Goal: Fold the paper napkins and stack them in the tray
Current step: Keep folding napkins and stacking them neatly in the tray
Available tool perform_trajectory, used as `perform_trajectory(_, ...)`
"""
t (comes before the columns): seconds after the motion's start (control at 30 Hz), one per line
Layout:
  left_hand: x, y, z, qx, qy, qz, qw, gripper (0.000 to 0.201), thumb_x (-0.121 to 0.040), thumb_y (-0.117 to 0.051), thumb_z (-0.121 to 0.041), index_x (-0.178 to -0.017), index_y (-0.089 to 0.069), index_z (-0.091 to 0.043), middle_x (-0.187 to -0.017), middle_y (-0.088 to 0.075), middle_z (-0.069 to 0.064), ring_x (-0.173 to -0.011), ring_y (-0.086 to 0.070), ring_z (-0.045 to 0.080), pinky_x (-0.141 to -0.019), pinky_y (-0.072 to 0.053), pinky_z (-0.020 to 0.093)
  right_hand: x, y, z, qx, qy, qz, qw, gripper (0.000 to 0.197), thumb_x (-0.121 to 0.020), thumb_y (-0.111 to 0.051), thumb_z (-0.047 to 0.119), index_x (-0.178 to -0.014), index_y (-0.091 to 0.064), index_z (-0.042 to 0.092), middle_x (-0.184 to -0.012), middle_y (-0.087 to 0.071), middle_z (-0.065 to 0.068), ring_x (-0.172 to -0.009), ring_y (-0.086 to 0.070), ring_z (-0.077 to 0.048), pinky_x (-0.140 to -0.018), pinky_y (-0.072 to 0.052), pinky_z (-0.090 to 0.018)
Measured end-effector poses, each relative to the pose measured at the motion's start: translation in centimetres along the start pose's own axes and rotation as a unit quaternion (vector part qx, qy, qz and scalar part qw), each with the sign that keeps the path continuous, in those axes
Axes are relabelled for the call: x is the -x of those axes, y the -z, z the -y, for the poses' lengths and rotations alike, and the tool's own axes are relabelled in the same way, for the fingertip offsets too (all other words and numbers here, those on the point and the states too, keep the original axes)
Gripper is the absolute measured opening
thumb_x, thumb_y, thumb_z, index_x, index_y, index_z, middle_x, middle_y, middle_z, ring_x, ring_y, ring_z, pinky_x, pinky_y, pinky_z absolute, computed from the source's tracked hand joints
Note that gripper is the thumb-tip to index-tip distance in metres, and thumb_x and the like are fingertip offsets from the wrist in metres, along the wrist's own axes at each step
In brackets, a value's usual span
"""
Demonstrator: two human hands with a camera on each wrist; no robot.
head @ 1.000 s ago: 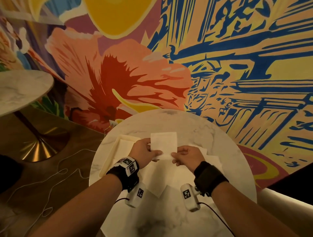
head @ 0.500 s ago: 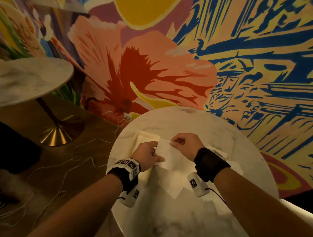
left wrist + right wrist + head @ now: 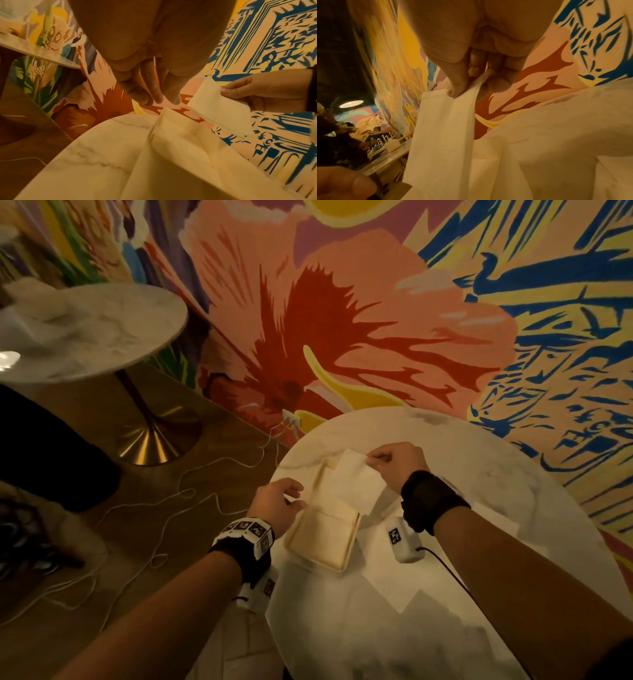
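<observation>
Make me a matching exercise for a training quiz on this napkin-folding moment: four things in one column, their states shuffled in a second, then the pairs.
Things:
1. right hand
2. left hand
3. folded napkin
4. tray

States:
A. lies on the round marble table
B. held over the tray
C. holds nothing, beside the tray
D. pinches the napkin's top edge

Pairs: 1-D, 2-C, 3-B, 4-A

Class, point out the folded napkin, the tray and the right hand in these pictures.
folded napkin (image 3: pixel 352 484): head view, middle of its flat face.
tray (image 3: pixel 349 546): head view, right rim of the near end.
right hand (image 3: pixel 399 463): head view, back of the hand.
</observation>
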State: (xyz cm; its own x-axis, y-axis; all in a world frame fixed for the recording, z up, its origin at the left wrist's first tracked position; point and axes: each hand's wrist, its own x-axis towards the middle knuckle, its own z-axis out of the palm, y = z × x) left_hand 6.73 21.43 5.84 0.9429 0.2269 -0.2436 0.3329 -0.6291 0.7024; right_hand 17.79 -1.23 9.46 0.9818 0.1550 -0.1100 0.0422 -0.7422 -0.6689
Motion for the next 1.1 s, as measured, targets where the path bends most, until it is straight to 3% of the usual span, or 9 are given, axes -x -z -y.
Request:
perform_trajectory(0.1, -0.3, 0.0, 1.2, -0.014, 0.008, 0.042, 0.999, 0.027, -0.089, -0.071, -0.017, -0.113, -0.067, -0.025, -0.104, -0.068, -0.009, -0.080, -0.061, 0.003, -0.075, -0.047, 0.019, -1.4, -2.3, 0.9, 0.022, -0.008, 0.022, 0.999, 0.016, -0.087, -0.073, 0.025, -0.097, -0.077, 0.014, -0.096, -0.073, -0.004, -0.090, -0.063, -0.017, -0.088, -0.047, -0.021)
perform_trajectory(0.23, -0.6, -0.1, 2.2, -0.002, 0.006, 0.053, 0.999, 0.025, -0.089, -0.070, -0.013, -0.112, -0.068, -0.023, -0.098, -0.070, -0.008, -0.077, -0.061, 0.001, -0.067, -0.045, 0.013, -2.5, -5.1, 1.2, 0.062, -0.027, 0.057, 0.996, 0.015, -0.087, -0.073, 0.026, -0.096, -0.077, 0.015, -0.094, -0.072, -0.003, -0.089, -0.064, -0.018, -0.092, -0.051, -0.027)
perform_trajectory(0.4, -0.8, -0.2, 2.7, 0.004, 0.008, 0.068, 0.998, 0.024, -0.090, -0.067, -0.013, -0.111, -0.069, -0.024, -0.095, -0.072, -0.008, -0.084, -0.065, 0.007, -0.072, -0.047, 0.017, -2.8, -7.3, 0.9, 0.141, -0.043, 0.087, 0.985, 0.009, -0.089, -0.068, 0.033, -0.094, -0.074, 0.028, -0.099, -0.072, -0.001, -0.092, -0.064, -0.022, -0.091, -0.054, -0.035)
perform_trajectory(0.5, -0.9, -0.1, 3.1, 0.011, 0.010, 0.069, 0.997, 0.024, -0.090, -0.067, -0.014, -0.111, -0.069, -0.025, -0.093, -0.072, -0.009, -0.083, -0.065, 0.007, -0.064, -0.044, 0.011, -2.7, -7.5, 0.6, 0.191, -0.034, 0.085, 0.977, 0.021, -0.087, -0.066, 0.044, -0.104, -0.070, 0.033, -0.113, -0.066, -0.004, -0.102, -0.060, -0.026, -0.096, -0.050, -0.039)
perform_trajectory(0.6, -1.1, -0.1, 3.3, 0.012, 0.009, 0.072, 0.997, 0.024, -0.090, -0.068, -0.015, -0.111, -0.068, -0.027, -0.091, -0.071, -0.011, -0.080, -0.064, 0.004, -0.057, -0.040, 0.006, -2.2, -7.2, 0.7, 0.216, 0.010, 0.070, 0.974, 0.035, -0.088, -0.068, 0.038, -0.120, -0.066, 0.024, -0.120, -0.062, -0.003, -0.119, -0.049, -0.024, -0.103, -0.043, -0.038)
perform_trajectory(0.7, -1.2, -0.1, 3.5, 0.014, 0.012, 0.076, 0.997, 0.024, -0.090, -0.067, -0.015, -0.111, -0.068, -0.027, -0.090, -0.071, -0.011, -0.080, -0.064, 0.003, -0.060, -0.042, 0.010, -1.6, -7.7, 1.1, 0.235, 0.052, 0.081, 0.967, 0.038, -0.090, -0.066, 0.038, -0.124, -0.062, 0.022, -0.123, -0.060, -0.003, -0.121, -0.046, -0.023, -0.103, -0.041, -0.036)
perform_trajectory(0.83, -1.2, -0.3, 3.2, 0.009, 0.007, 0.075, 0.997, 0.025, -0.090, -0.067, -0.013, -0.112, -0.069, -0.026, -0.090, -0.071, -0.011, -0.081, -0.064, 0.003, -0.071, -0.048, 0.018, -0.3, -10.1, 1.7, 0.296, 0.089, 0.162, 0.937, 0.054, -0.092, -0.061, 0.042, -0.141, -0.046, 0.025, -0.144, -0.045, -0.003, -0.131, -0.040, -0.026, -0.110, -0.035, -0.042)
perform_trajectory(1.0, -1.2, -0.4, 3.3, 0.003, 0.015, 0.079, 0.997, 0.025, -0.092, -0.066, -0.016, -0.113, -0.068, -0.029, -0.094, -0.071, -0.011, -0.085, -0.065, 0.004, -0.077, -0.051, 0.022, 0.2, -11.3, 1.7, 0.335, 0.068, 0.209, 0.916, 0.061, -0.095, -0.058, 0.039, -0.149, -0.035, 0.024, -0.155, -0.029, -0.006, -0.138, -0.031, -0.029, -0.111, -0.032, -0.042)
perform_trajectory(1.1, -1.2, -0.4, 3.3, -0.001, 0.018, 0.079, 0.997, 0.025, -0.092, -0.066, -0.016, -0.114, -0.068, -0.029, -0.096, -0.072, -0.011, -0.088, -0.065, 0.006, -0.079, -0.052, 0.023, 0.1, -11.5, 1.5, 0.331, 0.065, 0.216, 0.916, 0.060, -0.096, -0.057, 0.039, -0.149, -0.034, 0.025, -0.156, -0.028, -0.005, -0.139, -0.030, -0.029, -0.110, -0.030, -0.040)
